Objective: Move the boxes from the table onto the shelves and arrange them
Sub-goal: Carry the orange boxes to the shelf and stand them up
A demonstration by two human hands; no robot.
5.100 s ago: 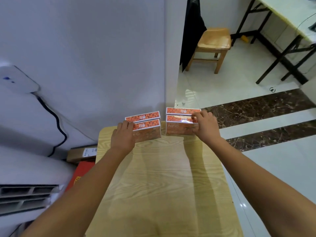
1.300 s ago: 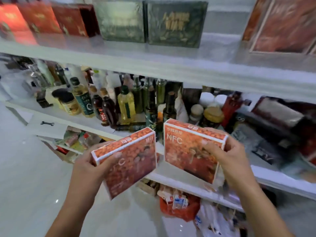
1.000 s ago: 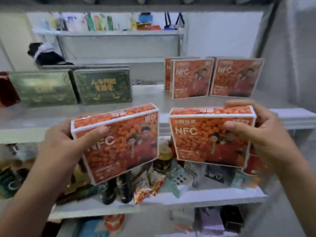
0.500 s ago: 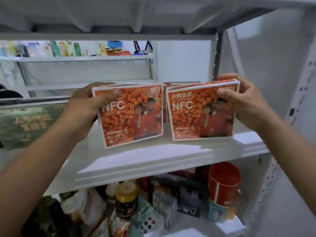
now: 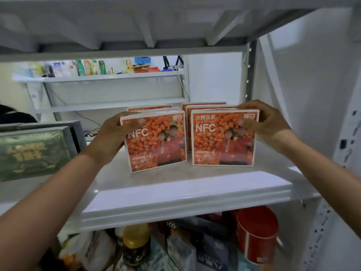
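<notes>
Two orange NFC boxes stand upright on the white shelf point(image 5: 175, 190), faces toward me. My left hand point(image 5: 115, 133) grips the top left corner of the left box point(image 5: 156, 141), which tilts slightly. My right hand point(image 5: 263, 122) grips the top right corner of the right box point(image 5: 222, 137), thumb on its front. Behind them stand more of the same orange boxes point(image 5: 203, 105), mostly hidden.
Green boxes point(image 5: 33, 151) stand at the left on the same shelf. The shelf below holds a red tin point(image 5: 257, 233), a yellow-capped bottle point(image 5: 136, 243) and packets. A grey upright post point(image 5: 249, 75) and a white wall close the right side. Another shelf roofs this one.
Both boxes have come down from mid-air onto the shelf, in front of the boxes standing there. My hands still hold their top corners.
</notes>
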